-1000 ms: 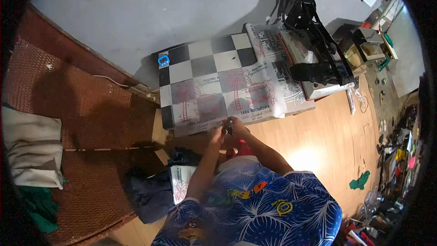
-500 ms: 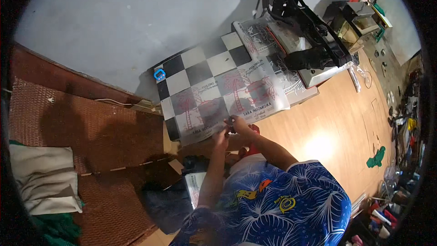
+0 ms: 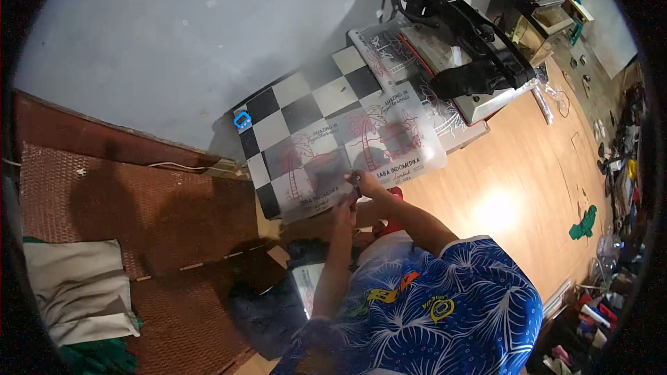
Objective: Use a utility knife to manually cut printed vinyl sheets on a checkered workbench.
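Observation:
A translucent film sheet [image 3: 326, 167] printed with two red palm-tree pictures and dark lettering lies over a black-and-white checkered board [image 3: 299, 112]. Both my hands meet at its near edge, between the two prints. My right hand [image 3: 367, 185] is closed around a small dark tool [image 3: 354, 179], maybe scissors; its shape is mostly hidden by the fingers. Just below, my left hand [image 3: 347, 212] has its fingers closed at the sheet's edge, seemingly pinching the film. The sheet's right edge curls up a little.
A black heat press [image 3: 465, 35] stands at the back right, with more printed film [image 3: 389, 55] beside it. A blue timer [image 3: 242, 120] sits on the board's left corner. Pale folded cloth [image 3: 76, 292] lies at left, green cloth [image 3: 583, 223] on the wooden surface [image 3: 479, 173] at right.
The whole view has shifted slightly. My hands stay together at the film's near edge, with the fingers slightly rearranged. The film's right edge now curls up more.

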### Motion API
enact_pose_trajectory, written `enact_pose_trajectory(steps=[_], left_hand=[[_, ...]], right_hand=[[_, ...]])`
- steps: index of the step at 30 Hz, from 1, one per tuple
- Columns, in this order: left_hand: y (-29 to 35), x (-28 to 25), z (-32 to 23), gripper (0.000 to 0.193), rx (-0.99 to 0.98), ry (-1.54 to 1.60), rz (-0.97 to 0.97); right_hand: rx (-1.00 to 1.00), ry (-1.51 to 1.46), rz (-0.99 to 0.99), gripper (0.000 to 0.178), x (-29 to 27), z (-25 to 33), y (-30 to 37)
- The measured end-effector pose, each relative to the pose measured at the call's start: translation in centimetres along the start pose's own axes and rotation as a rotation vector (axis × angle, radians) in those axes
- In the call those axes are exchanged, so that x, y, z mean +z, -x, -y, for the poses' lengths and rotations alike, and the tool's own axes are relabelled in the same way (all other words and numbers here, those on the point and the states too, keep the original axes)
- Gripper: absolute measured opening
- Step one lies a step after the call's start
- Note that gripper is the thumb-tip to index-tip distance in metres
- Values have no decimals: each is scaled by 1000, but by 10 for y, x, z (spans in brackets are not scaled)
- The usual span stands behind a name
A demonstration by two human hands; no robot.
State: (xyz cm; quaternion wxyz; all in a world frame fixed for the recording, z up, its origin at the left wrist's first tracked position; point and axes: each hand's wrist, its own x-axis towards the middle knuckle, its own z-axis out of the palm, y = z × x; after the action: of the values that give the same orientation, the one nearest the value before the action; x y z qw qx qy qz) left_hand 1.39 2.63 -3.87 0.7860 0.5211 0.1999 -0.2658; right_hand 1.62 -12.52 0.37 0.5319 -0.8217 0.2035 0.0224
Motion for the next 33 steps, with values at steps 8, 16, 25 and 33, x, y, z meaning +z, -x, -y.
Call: enact_pose_trajectory(steps=[8, 16, 25, 33], left_hand=[[17, 7, -14, 28, -125, 168, 51], [1, -32, -55, 41, 725, -882, 115], [-45, -5, -140, 98, 799, -1824, -91], [-37, 0, -149, 117, 474, -1926, -100]], right_hand=[[78, -356, 104, 55, -12, 19, -2], [22, -178, 27, 55, -1, 1, -13], [65, -217, -3, 39, 15, -14, -21], [70, 6, -119, 40, 22, -10, -12]])
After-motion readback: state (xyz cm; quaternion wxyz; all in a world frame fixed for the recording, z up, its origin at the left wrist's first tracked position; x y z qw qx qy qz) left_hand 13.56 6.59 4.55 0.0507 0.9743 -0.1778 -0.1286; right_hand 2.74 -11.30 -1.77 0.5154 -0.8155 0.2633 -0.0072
